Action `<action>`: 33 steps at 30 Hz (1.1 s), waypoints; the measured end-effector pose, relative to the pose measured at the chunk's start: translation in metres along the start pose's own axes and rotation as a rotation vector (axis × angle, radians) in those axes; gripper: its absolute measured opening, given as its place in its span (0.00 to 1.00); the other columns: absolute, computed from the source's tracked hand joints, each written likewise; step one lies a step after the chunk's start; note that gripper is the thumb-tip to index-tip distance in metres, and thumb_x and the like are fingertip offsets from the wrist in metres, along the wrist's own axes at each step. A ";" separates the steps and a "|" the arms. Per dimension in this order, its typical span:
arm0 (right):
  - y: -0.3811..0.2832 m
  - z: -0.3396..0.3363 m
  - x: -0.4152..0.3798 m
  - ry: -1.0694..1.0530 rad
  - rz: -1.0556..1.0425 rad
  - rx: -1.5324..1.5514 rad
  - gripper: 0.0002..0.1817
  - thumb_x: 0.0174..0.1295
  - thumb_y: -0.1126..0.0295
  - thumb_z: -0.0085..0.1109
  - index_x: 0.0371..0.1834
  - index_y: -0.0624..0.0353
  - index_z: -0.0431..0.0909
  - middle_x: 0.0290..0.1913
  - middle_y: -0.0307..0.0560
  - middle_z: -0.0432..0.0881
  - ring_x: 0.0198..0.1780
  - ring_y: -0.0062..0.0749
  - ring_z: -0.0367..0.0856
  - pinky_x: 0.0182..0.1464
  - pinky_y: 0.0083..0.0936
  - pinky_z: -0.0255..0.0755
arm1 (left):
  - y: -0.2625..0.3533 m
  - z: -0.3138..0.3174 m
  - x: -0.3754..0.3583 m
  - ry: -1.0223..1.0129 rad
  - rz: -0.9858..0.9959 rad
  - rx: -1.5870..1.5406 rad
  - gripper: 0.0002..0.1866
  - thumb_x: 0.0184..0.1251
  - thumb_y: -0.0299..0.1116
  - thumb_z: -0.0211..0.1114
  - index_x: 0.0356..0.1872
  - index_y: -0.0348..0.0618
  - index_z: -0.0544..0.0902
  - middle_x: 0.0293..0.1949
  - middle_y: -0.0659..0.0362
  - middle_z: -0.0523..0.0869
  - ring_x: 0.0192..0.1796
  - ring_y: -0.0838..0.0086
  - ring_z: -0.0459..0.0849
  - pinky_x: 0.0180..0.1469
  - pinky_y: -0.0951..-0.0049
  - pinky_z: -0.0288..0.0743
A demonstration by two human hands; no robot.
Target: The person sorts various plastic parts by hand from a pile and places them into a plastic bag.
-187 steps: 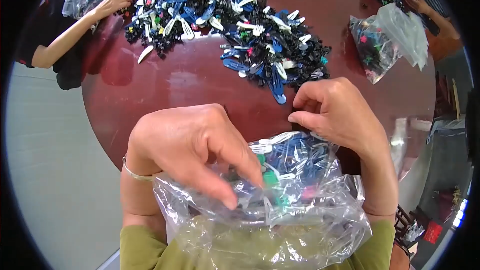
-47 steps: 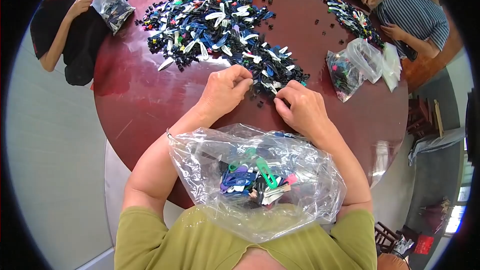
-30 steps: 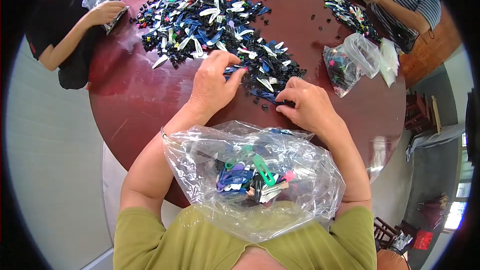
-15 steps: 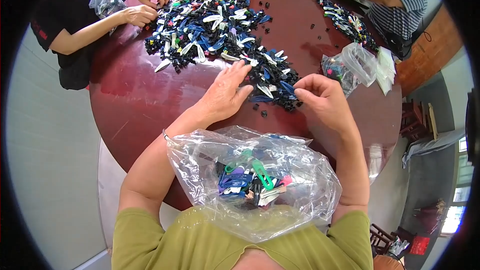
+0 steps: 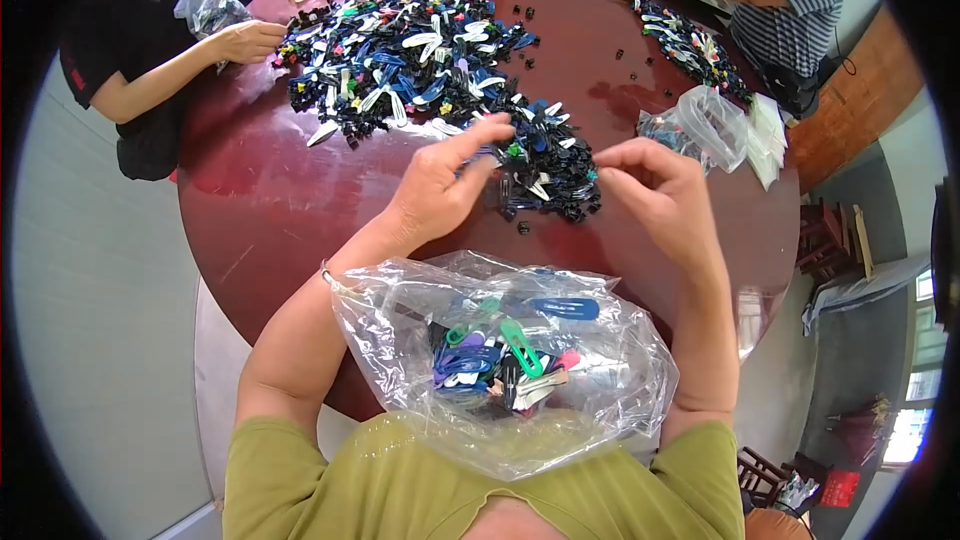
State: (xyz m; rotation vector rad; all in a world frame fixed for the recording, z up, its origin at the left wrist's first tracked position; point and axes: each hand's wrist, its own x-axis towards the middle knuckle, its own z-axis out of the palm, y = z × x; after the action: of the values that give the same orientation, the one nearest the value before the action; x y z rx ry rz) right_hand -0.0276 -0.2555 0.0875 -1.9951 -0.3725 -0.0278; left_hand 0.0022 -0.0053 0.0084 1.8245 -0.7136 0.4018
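A heap of small hair clips [image 5: 545, 165], black claw clips mixed with blue and white snap clips, lies in front of my hands on the table. My left hand [image 5: 440, 180] is at its left edge, thumb and fingers apart, the fingertips slightly blurred. At the right edge, my right hand [image 5: 665, 195] has curled fingers, with a small gap between thumb and forefinger tips beside the clips. A clear plastic bag [image 5: 390, 340] is spread against my chest, with snap clips inside. A blue snap clip [image 5: 566, 308] lies near its upper side, and a green snap clip [image 5: 521, 348] on the inner pile.
A larger clip heap [image 5: 400, 50] covers the far middle of the round red table [image 5: 260, 230]. Two people work opposite, one at left [image 5: 130, 40], one at right [image 5: 790, 0] beside another clip pile [image 5: 690, 45]. A plastic bag of clips [image 5: 700, 130] stands right.
A blue snap clip now lies in the upper part of my bag. The blue clip by my right fingers has gone from the heap's edge. My left thumb has shifted, and the left person's hands have parted.
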 end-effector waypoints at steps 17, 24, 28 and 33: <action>-0.059 0.000 -0.032 -0.419 -0.215 -0.079 0.15 0.46 0.69 0.76 0.37 0.60 0.84 0.33 0.40 0.82 0.31 0.23 0.77 0.31 0.20 0.70 | -0.003 -0.009 -0.007 -0.059 -0.101 0.601 0.19 0.59 0.36 0.68 0.48 0.36 0.79 0.46 0.50 0.83 0.50 0.54 0.81 0.52 0.59 0.76; -0.070 0.001 -0.042 -0.494 -0.275 -0.052 0.20 0.42 0.66 0.78 0.41 0.58 0.84 0.40 0.46 0.82 0.37 0.36 0.80 0.39 0.29 0.75 | -0.001 -0.009 -0.008 -0.083 -0.110 0.637 0.20 0.58 0.36 0.69 0.49 0.36 0.80 0.48 0.50 0.83 0.51 0.53 0.81 0.53 0.60 0.75; -0.078 0.000 -0.048 -0.520 -0.412 -0.066 0.21 0.41 0.66 0.77 0.42 0.56 0.85 0.47 0.50 0.81 0.44 0.42 0.80 0.47 0.32 0.74 | -0.004 -0.009 -0.009 -0.078 -0.077 0.642 0.21 0.58 0.38 0.68 0.48 0.35 0.79 0.45 0.50 0.82 0.50 0.54 0.80 0.53 0.58 0.75; -0.069 -0.004 -0.036 -0.349 -0.334 -0.187 0.20 0.45 0.67 0.74 0.43 0.58 0.85 0.50 0.52 0.81 0.46 0.42 0.81 0.48 0.32 0.75 | 0.003 -0.009 -0.008 -0.102 -0.110 0.641 0.25 0.56 0.40 0.71 0.51 0.35 0.78 0.49 0.47 0.83 0.53 0.52 0.80 0.57 0.59 0.72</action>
State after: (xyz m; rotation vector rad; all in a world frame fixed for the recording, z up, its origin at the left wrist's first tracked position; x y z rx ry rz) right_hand -0.0802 -0.2408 0.1435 -2.1008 -0.9560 0.0792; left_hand -0.0050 0.0044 0.0095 2.4907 -0.5856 0.5051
